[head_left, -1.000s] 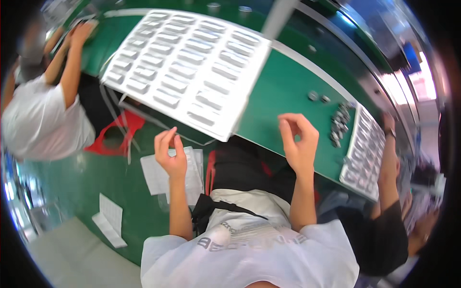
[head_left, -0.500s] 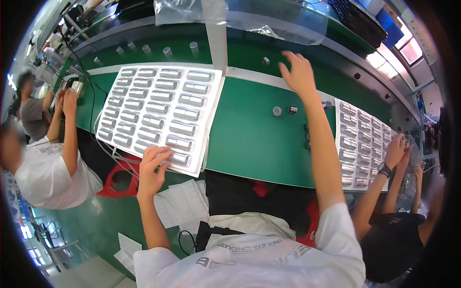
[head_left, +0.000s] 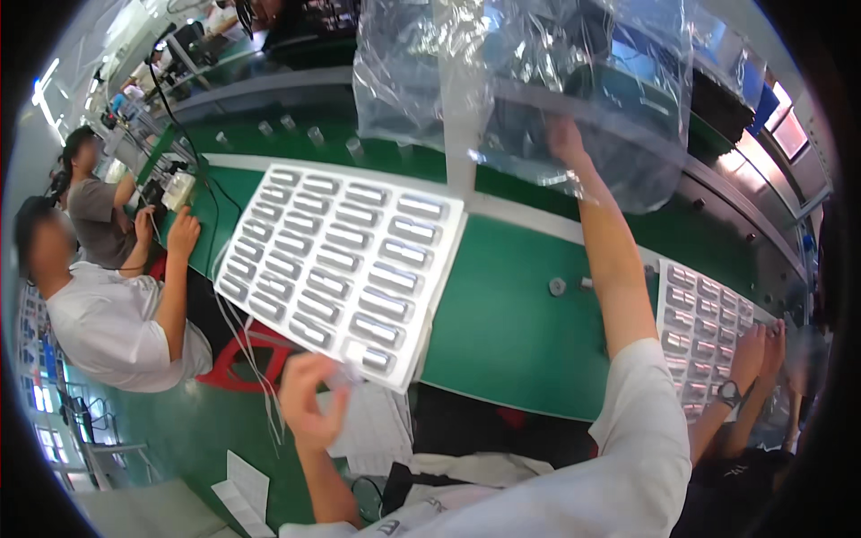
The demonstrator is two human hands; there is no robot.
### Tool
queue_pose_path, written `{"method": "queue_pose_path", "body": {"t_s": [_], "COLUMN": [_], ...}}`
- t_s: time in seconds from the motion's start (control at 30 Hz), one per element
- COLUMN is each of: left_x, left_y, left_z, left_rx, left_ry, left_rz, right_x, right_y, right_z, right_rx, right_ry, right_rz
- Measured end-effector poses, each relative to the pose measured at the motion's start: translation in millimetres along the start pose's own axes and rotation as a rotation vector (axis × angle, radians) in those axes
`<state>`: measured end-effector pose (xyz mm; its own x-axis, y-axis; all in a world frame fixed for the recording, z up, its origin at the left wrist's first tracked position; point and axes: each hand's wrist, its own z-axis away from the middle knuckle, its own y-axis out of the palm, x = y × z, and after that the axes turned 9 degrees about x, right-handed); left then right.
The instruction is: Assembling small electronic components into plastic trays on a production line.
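A white tray [head_left: 448, 260] with rows of silver metal cylinders [head_left: 401, 278] lies tilted on the green workbench. My left hand [head_left: 312, 399] is just off its near right corner, fingers curled, with a small blurred translucent piece [head_left: 343, 373] at the fingertips. Close to it is the tray's corner cylinder [head_left: 369, 357]. My right arm stretches forward over the bench. A large clear plastic bag [head_left: 628, 143] hangs at the back, and my right hand [head_left: 565, 141] shows blurred through it; its fingers cannot be made out.
Small round metal parts [head_left: 557, 287] lie on the bench [head_left: 502, 332] right of the tray. Several small clear cylinders [head_left: 316, 135] stand along the back strip. Another cylinder tray [head_left: 679, 345] sits at right beside a co-worker's hands [head_left: 749, 359]. Two people [head_left: 117, 314] work at left.
My right hand has reached farther forward and is now behind the clear bag. My left hand has drawn back off the tray's corner cylinder. The view has tilted up, showing more bag.
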<state>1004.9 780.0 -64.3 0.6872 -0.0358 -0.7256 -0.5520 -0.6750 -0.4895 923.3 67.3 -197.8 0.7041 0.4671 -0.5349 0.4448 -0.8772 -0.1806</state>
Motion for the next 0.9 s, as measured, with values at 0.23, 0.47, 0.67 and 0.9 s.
{"method": "queue_pose_path", "body": {"t_s": [0.23,0.47,0.67,0.9], "left_x": [-26,-29,-26,-44], "left_y": [43,125,149,151], "left_z": [16,-20,-34,-37], "left_rx": [0.006,0.161,0.215,0.087], "left_ry": [-0.130,-0.301,-0.172,-0.256], "left_rz": [0.299,0.856,0.589,0.966], "right_x": [60,28,22,11], "right_y": [-103,-312,-337,-429], "right_z": [-61,-86,-59,-105], "right_rx": [1.035,1.119,0.848,0.767], "right_ry": [0.022,-0.129,-0.053,0.933], "right_rz": [-0.827,-1.424,-1.344,-2.003]}}
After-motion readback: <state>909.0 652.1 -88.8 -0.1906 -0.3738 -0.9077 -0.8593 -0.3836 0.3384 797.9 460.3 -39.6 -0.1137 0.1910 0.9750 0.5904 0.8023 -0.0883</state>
